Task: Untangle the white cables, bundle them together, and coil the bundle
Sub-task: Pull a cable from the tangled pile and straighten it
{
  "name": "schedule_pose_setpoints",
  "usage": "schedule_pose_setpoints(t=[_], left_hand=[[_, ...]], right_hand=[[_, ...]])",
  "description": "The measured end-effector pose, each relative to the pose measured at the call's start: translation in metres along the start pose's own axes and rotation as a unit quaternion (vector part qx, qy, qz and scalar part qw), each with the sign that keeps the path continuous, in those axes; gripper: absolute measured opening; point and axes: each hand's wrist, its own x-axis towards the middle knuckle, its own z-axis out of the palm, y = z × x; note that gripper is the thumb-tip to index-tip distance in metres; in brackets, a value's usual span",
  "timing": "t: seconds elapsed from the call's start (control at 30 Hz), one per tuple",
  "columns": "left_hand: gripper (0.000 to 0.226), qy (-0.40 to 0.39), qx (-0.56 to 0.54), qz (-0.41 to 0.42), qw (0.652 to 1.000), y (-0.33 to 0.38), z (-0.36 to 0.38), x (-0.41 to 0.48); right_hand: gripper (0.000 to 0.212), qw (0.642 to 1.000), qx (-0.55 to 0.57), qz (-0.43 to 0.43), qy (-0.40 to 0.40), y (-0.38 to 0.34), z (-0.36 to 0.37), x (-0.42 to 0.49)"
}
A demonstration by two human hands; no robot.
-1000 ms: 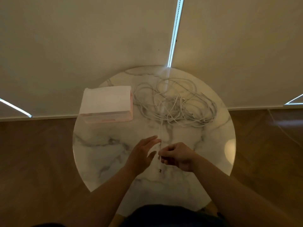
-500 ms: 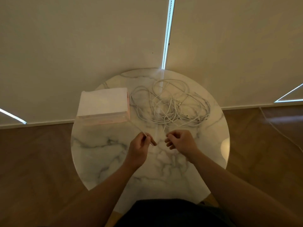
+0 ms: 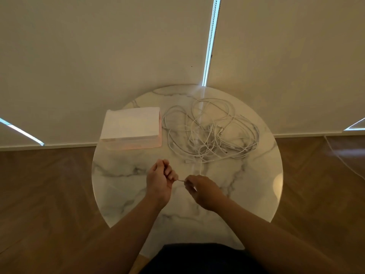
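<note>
Two hands (image 3: 160,180) (image 3: 203,191) pinch one cable end (image 3: 181,180)

A round marble-patterned table (image 3: 122,186) stands on a wooden floor (image 3: 43,194). On its far left part sits a white box (image 3: 131,127) with a pinkish front edge — flat and closed. Behind, pale roller blinds (image 3: 98,56) hang side by side — daylight shows in the narrow gap (image 3: 211,42) between two.

white cables (image 3: 212,131): thin, several, all in one loose tangled heap on far right part of round marble surface (image 3: 122,180), just right of white box. loops overlap and cross every which way, few connector ends poking out mid-pile. one strand (image 3: 200,167) runs out of heap toward near side, its end stretched short and taut above surface.
</note>
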Motion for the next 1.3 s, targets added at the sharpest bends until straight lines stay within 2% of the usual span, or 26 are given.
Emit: schedule_pose_setpoints(t=[0.17, 0.3, 0.37, 0.43, 0.5, 0.57, 0.6, 0.63, 0.67, 0.7, 0.73, 0.77, 0.8, 0.83, 0.87, 0.93, 0.97, 1.0, 1.03, 1.07, 1.13, 1.17, 1.23, 1.3], left_hand=[[0.03, 0.063, -0.009, 0.027, 0.998, 0.02, -0.005, 0.011], [0.027, 0.081, -0.008, 0.041, 0.996, 0.04, -0.017, 0.021], [0.03, 0.055, 0.073, 0.037, 0.995, 0.041, -0.022, 0.019], [0.032, 0.008, 0.197, 0.025, 0.98, 0.04, -0.023, 0.014], [0.032, -0.024, 0.255, 0.014, 0.967, 0.044, -0.021, 0.01], [0.032, -0.035, 0.266, 0.008, 0.963, 0.054, -0.021, 0.009], [0.032, -0.038, 0.272, 0.003, 0.961, 0.06, -0.021, 0.009], [0.032, -0.044, 0.283, -0.006, 0.958, 0.063, -0.022, 0.009], [0.033, -0.052, 0.3, -0.019, 0.952, 0.065, -0.023, 0.008], [0.033, -0.062, 0.323, -0.036, 0.943, 0.064, -0.025, 0.005], [0.033, -0.074, 0.348, -0.055, 0.933, 0.062, -0.027, 0.002], [0.033, -0.084, 0.37, -0.074, 0.922, 0.059, -0.03, -0.001], [0.033, -0.093, 0.387, -0.093, 0.913, 0.057, -0.033, -0.004], [0.033, -0.098, 0.399, -0.108, 0.905, 0.056, -0.035, -0.007], [0.033, -0.1, 0.405, -0.118, 0.901, 0.057, -0.037, -0.009], [0.032, -0.101, 0.392, -0.122, 0.906, 0.06, -0.034, -0.012], [0.032, -0.103, 0.377, -0.121, 0.913, 0.063, -0.03, -0.014], [0.032, -0.107, 0.357, -0.123, 0.92, 0.065, -0.025, -0.015], [0.031, -0.112, 0.334, -0.128, 0.927, 0.068, -0.02, -0.016], [0.031, -0.118, 0.315, -0.137, 0.932, 0.07, -0.015, -0.016], [0.03, -0.126, 0.318, -0.157, 0.926, 0.073, -0.012, -0.016], [0.03, -0.127, 0.341, -0.164, 0.917, 0.074, -0.014, -0.016], [0.031, -0.113, 0.382, -0.181, 0.899, 0.076, -0.024, -0.014], [0.031, -0.089, 0.395, -0.196, 0.893, 0.081, -0.036, -0.012]], right_hand=[[0.02, 0.998, -0.009, -0.015, 0.062, 0.018, -0.007, -0.006], [0.016, 0.999, 0.004, -0.003, 0.043, 0.022, -0.012, -0.01], [0.015, 0.998, 0.011, -0.006, 0.057, 0.026, -0.013, -0.011], [0.011, 0.995, 0.01, -0.025, 0.097, 0.031, -0.012, -0.009], [0.007, 0.99, -0.002, -0.024, 0.138, 0.034, -0.01, -0.008], [0.014, 0.99, 0.003, 0.027, 0.135, 0.036, -0.008, -0.005], [0.018, 0.99, 0.03, 0.086, 0.107, 0.034, -0.009, -0.003], [0.02, 0.977, 0.114, 0.161, 0.077, 0.03, -0.012, 0.0], [0.018, 0.927, 0.28, 0.245, 0.055, 0.023, -0.015, 0.006], [0.013, 0.825, 0.47, 0.309, 0.044, 0.016, -0.019, 0.013], [0.007, 0.704, 0.615, 0.349, 0.057, 0.009, -0.023, 0.018], [0.003, 0.606, 0.699, 0.368, 0.091, 0.006, -0.027, 0.025], [0.003, 0.549, 0.735, 0.377, 0.127, 0.007, -0.03, 0.032], [0.003, 0.528, 0.743, 0.383, 0.149, 0.007, -0.035, 0.038], [0.002, 0.542, 0.726, 0.392, 0.16, 0.009, -0.038, 0.041], [0.002, 0.635, 0.624, 0.431, 0.148, 0.015, -0.038, 0.042], [0.004, 0.679, 0.568, 0.45, 0.116, 0.019, -0.033, 0.041], [0.006, 0.7, 0.538, 0.463, 0.073, 0.021, -0.027, 0.039], [0.011, 0.693, 0.551, 0.465, 0.028, 0.019, -0.021, 0.038], [0.016, 0.663, 0.595, 0.454, -0.004, 0.015, -0.017, 0.038], [0.021, 0.581, 0.7, 0.416, -0.007, 0.007, -0.014, 0.044], [0.022, 0.552, 0.73, 0.403, 0.005, 0.005, -0.018, 0.049], [0.023, 0.529, 0.746, 0.404, 0.03, 0.008, -0.027, 0.058], [0.027, 0.534, 0.738, 0.409, 0.049, 0.018, -0.037, 0.059]])
